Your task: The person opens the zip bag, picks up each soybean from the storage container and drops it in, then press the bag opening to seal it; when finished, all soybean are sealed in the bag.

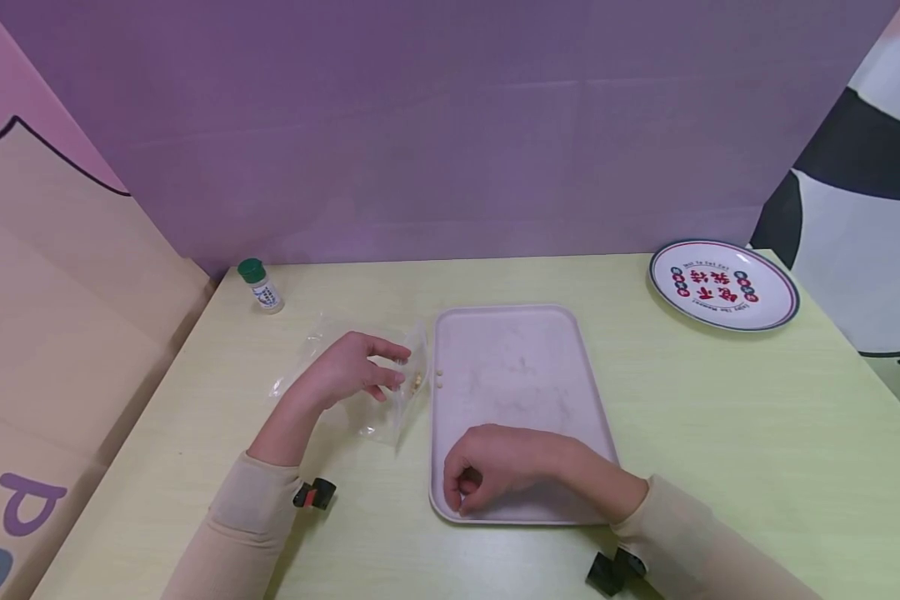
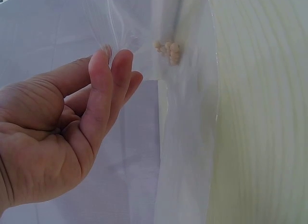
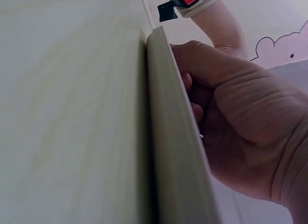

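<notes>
My left hand (image 1: pixel 352 367) pinches a clear plastic bag (image 1: pixel 381 429) left of the pink tray (image 1: pixel 506 342). In the left wrist view, the film is gathered at the fingertips, and a small cluster of pale round beans (image 2: pixel 173 51) shows inside the bag. Several loose beans (image 1: pixel 439 385) lie along the tray's left edge. Low over the tray's near-left corner, my right hand (image 1: pixel 502 462) has its thumb and index finger curled toward each other. Whether anything is between these fingertips is hidden; in the right wrist view the tray's rim (image 3: pixel 175 123) covers them.
A small jar with a green lid (image 1: pixel 261 285) is at the table's back left corner. An oval white plate (image 1: pixel 723 308) with red and blue print sits at the back right. Behind the pale wooden table (image 1: pixel 720 433) hangs a purple backdrop (image 1: pixel 450 133).
</notes>
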A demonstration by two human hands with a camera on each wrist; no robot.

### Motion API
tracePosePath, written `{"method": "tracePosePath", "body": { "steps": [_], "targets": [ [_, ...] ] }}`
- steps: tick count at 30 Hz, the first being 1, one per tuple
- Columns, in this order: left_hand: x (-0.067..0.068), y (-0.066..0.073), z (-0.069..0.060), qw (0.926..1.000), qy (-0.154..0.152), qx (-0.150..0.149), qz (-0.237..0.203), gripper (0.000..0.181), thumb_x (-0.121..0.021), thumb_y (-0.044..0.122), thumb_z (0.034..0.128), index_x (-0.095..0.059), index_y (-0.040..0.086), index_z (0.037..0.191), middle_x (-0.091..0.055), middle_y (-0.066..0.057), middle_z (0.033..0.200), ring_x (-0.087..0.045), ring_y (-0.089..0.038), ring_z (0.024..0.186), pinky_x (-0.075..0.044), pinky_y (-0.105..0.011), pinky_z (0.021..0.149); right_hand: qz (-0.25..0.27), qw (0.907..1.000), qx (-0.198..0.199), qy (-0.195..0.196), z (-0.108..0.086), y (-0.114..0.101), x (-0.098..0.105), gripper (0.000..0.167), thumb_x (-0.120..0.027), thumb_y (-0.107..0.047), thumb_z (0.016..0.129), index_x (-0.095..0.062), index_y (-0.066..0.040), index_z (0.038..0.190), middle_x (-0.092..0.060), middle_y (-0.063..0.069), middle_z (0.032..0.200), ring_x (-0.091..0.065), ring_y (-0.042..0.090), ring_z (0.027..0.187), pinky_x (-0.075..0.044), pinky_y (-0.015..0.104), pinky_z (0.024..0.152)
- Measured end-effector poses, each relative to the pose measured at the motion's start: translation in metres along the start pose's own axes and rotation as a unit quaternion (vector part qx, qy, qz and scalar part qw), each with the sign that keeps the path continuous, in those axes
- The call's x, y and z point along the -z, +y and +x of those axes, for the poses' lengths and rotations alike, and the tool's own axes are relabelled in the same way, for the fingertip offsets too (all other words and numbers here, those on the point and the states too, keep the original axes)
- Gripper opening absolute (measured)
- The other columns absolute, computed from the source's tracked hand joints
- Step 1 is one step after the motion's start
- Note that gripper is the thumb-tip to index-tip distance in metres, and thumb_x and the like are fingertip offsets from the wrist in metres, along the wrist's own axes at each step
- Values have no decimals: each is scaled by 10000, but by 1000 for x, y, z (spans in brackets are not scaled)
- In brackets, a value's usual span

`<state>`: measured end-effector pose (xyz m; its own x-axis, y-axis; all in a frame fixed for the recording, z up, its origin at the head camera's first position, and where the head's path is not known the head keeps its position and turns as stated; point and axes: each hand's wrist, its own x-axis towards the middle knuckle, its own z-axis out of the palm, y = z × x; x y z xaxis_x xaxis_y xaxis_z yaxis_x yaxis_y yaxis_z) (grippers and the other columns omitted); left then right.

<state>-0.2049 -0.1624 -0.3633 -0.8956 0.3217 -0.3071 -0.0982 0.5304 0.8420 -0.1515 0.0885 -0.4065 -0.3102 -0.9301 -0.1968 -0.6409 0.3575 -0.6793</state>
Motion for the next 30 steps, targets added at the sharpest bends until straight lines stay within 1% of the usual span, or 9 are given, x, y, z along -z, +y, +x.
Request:
{"method": "tracePosePath", "body": {
  "steps": [3,6,10,16,19,22,26,30],
  "targets": [
    [1,-1,-1,10000,16,10,0,416,-764,57,894,-679,30,1300,-647,-105,1315,-712,-275,806,-588,-323,750,-104,9999,-22,-13,1,-1,0,120,-762,-102,860,-733,-214,826,-522,-192,673,-482,-50,650,-416,140,637],
    [1,-2,0,10000,22,4,-8,418,-767,61,892,-680,34,1300,-648,-104,1315,-712,-264,785,-585,-323,759,-8,10000,-18,86,2,-2,1,153,-735,-74,862,-715,-221,823,-524,-189,678,-483,-48,652,-419,142,629],
    [2,-3,-1,10000,12,3,-55,419,-764,58,892,-680,36,1302,-649,-98,1315,-714,-273,786,-582,-330,775,208,9988,-9,435,0,-2,5,213,-700,-25,868,-704,-233,828,-525,-175,686,-485,-35,658,-435,154,628],
    [1,-3,-1,10000,22,-3,-17,414,-762,59,894,-681,37,1300,-652,-91,1310,-713,-273,800,-583,-327,770,298,9938,-139,1065,-1,1,15,178,-714,-62,897,-716,-235,859,-524,-167,690,-492,-13,673,-450,183,662],
    [1,-3,0,10000,17,0,-20,411,-763,56,892,-684,36,1295,-654,-92,1306,-712,-267,805,-589,-327,755,340,9893,-129,1413,-2,3,19,174,-716,-51,890,-723,-223,864,-534,-162,697,-501,3,677,-462,202,659],
    [0,-3,2,10000,12,3,24,405,-765,59,892,-689,40,1289,-659,-90,1299,-711,-245,793,-590,-323,745,543,9840,-138,1690,-2,5,24,174,-717,-42,892,-727,-213,864,-543,-146,702,-509,25,682,-472,216,658],
    [0,-2,3,10000,-2,-6,64,402,-767,63,891,-691,43,1286,-662,-85,1292,-709,-222,791,-591,-322,746,872,9735,-222,2102,0,8,30,128,-732,-69,907,-728,-192,872,-531,-109,692,-511,65,680,-464,231,649],
    [0,-1,3,10000,-23,-5,85,408,-770,65,889,-690,44,1289,-663,-79,1289,-708,-217,799,-592,-326,748,1050,9627,-399,2463,2,9,34,66,-749,-99,910,-736,-161,893,-518,-83,675,-508,90,674,-453,238,647]
  ]
}}
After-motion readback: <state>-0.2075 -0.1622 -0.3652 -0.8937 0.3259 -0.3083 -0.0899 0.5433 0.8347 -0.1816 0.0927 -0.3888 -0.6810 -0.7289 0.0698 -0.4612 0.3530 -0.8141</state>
